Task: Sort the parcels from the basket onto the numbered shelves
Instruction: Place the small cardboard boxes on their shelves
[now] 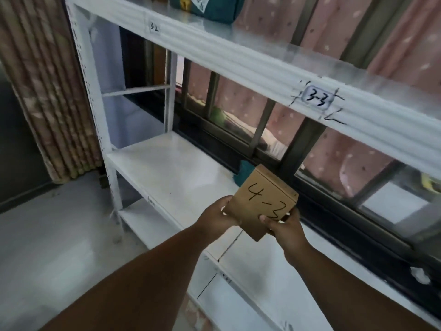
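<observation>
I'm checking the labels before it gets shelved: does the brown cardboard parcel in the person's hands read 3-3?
No, the brown cardboard parcel reads 4-3 in black marker; the 3-3 label is taped on the white shelf beam above.

Cardboard parcel (262,201): "4-3" handwritten in black marker. Upper shelf rail (238,65): label (316,99) "3-3", smaller label (154,27) approx. "3-2" (blurred). Lower shelf-edge marks illegible.

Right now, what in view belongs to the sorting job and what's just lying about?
Job:
cardboard parcel marked 4-3, held by left hand and right hand
white shelf rack
label 3-3 on the upper shelf edge
teal parcel on the top shelf

Lying about:
curtain
window bars
</observation>
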`<state>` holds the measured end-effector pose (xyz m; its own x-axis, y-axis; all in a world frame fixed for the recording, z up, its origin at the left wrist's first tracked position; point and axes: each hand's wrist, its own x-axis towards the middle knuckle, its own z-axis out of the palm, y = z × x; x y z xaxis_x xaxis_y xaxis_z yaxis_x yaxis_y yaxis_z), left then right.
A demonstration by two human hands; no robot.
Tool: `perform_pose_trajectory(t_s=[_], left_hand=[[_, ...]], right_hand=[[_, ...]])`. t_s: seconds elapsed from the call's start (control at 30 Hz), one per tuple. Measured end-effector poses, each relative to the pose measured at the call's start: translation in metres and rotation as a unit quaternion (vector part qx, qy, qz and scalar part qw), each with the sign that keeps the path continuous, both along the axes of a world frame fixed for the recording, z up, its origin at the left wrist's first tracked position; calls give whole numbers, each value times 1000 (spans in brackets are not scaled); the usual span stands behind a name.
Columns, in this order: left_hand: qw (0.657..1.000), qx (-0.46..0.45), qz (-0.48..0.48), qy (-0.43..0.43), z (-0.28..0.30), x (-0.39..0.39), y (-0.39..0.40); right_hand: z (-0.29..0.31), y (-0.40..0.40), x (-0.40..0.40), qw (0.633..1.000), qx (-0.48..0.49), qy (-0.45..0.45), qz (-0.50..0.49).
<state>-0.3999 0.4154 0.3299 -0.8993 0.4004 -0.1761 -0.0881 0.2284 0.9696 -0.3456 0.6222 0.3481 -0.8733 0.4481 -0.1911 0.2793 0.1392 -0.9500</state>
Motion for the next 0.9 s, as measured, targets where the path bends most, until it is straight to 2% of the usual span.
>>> perform_pose_trajectory(t_s=[0.13, 0.23, 0.4, 0.47, 0.7, 0.9], left_hand=[[1000, -1, -10, 10, -42, -46, 31], [999, -17, -11, 48, -77, -66, 55], [999, 2, -19, 27, -125, -89, 92], [999, 3, -45, 18, -138, -100, 96], [995, -39, -88, -4, -158, -133, 110], [996, -44, -74, -1, -159, -139, 114]], right_hand=[[-47, 18, -40, 1000, -2, 2, -23], [-83, 32, -58, 1000, -4, 9, -28], [-120, 51, -71, 999, -31, 20, -34], [-132, 60, -74, 999, -33, -4, -15], [-163, 75, -80, 997, -15, -65, 44], [-171, 67, -88, 997, -12, -79, 23]])
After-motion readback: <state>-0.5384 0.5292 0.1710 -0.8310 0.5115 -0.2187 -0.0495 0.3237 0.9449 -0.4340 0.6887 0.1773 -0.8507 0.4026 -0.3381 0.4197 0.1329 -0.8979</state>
